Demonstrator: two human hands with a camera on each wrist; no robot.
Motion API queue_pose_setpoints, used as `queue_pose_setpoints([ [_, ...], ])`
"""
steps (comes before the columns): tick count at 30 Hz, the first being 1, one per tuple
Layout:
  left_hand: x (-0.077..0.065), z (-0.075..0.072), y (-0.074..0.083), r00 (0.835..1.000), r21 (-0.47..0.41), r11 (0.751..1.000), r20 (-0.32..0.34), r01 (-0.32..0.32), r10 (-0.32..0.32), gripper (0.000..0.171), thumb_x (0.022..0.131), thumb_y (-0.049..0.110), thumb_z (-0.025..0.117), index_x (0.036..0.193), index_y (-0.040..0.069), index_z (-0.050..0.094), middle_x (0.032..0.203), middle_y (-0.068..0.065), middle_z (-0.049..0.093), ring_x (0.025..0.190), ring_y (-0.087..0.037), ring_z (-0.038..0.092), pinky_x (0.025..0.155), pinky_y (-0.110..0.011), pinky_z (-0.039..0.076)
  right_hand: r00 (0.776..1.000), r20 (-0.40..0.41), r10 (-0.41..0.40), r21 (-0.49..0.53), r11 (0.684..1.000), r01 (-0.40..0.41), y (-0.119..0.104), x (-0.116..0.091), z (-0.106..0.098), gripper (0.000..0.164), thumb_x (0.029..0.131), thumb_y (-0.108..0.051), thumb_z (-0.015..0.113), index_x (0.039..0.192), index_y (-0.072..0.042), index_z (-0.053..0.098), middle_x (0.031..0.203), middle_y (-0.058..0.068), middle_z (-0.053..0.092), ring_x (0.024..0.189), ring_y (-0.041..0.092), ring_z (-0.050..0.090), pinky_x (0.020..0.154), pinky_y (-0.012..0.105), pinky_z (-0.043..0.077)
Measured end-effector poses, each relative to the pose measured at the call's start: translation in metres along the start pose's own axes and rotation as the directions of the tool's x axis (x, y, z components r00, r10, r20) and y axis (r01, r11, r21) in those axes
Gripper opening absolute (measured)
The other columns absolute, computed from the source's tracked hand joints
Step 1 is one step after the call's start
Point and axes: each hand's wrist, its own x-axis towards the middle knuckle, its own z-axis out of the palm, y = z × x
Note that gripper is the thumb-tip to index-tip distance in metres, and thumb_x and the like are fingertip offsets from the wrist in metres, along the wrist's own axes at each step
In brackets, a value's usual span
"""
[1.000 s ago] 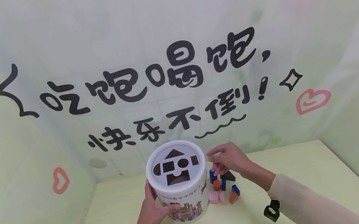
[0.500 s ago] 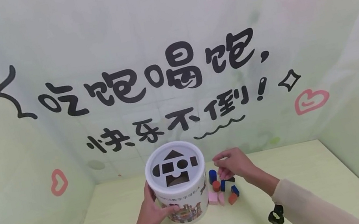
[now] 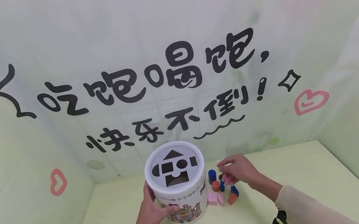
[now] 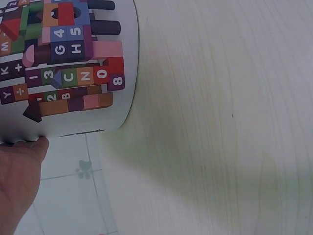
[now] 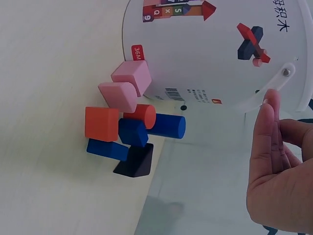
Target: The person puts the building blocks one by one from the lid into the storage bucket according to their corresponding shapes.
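A white toy-block bucket [image 3: 181,203] stands on the table, its lid [image 3: 159,181] cut with triangle, square, round and other holes. My left hand [image 3: 154,212] grips the bucket's left side, thumb across the printed front. In the left wrist view, the hand [image 4: 19,181] shows at the bucket's lower edge. To the bucket's right lie small blocks: a blue cylinder [image 5: 168,126], a red cylinder [image 5: 142,115], pink blocks [image 5: 134,77], an orange block [image 5: 101,124], blue blocks [image 5: 107,149] and a black triangular block [image 5: 137,164]. My right hand [image 3: 239,169] hovers over them with nothing held.
The pale wooden table [image 3: 289,200] extends right and left of the bucket. A printed cloth wall [image 3: 163,18] rises behind the table's back edge, with more cloth at both sides. A black band [image 3: 280,223] hangs at the right sleeve.
My right hand has drawn away from the bucket, moving right and slightly down in the head view, and now covers most of the black block. The left hand keeps its grip on the bucket.
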Motion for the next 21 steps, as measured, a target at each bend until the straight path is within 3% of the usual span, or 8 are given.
queue_pose_setpoints([
  [6, 0.000, -0.001, 0.000, 1.000, 0.001, 1.000, 0.007, -0.009, 0.009, 0.127, 0.060, 0.026, 0.094, 0.155, 0.021, 0.009, 0.144, -0.010, 0.046, 0.135, -0.035, 0.042, 0.113, -0.056, 0.033, 0.999, -0.013, 0.034, -0.001, 0.999, -0.034, 0.014, 0.001, 0.003, 0.020, 0.093, -0.013, 0.062, 0.107, -0.002, 0.070, 0.066, 0.008, 0.066, 0.053, 0.016, 0.063, 0.056, 0.029, 0.061],
  [13, 0.000, -0.001, -0.003, 1.000, 0.017, 1.000, 0.001, 0.008, -0.008, 0.129, 0.058, 0.029, 0.095, 0.155, 0.023, 0.009, 0.142, -0.008, 0.047, 0.134, -0.034, 0.043, 0.112, -0.056, 0.034, 0.999, 0.027, 0.021, 0.020, 1.000, -0.022, 0.033, -0.002, 0.006, 0.023, 0.094, -0.011, 0.060, 0.110, 0.003, 0.068, 0.064, 0.008, 0.065, 0.052, 0.016, 0.063, 0.056, 0.032, 0.061],
  [21, 0.001, 0.000, -0.002, 1.000, -0.009, 1.000, 0.010, 0.010, -0.010, 0.127, 0.059, 0.028, 0.094, 0.154, 0.024, 0.010, 0.142, -0.007, 0.047, 0.134, -0.032, 0.043, 0.113, -0.055, 0.034, 1.000, 0.006, 0.030, -0.014, 0.999, -0.030, 0.043, -0.005, 0.008, 0.023, 0.093, -0.008, 0.061, 0.110, 0.006, 0.068, 0.061, 0.007, 0.064, 0.049, 0.016, 0.063, 0.053, 0.032, 0.060],
])
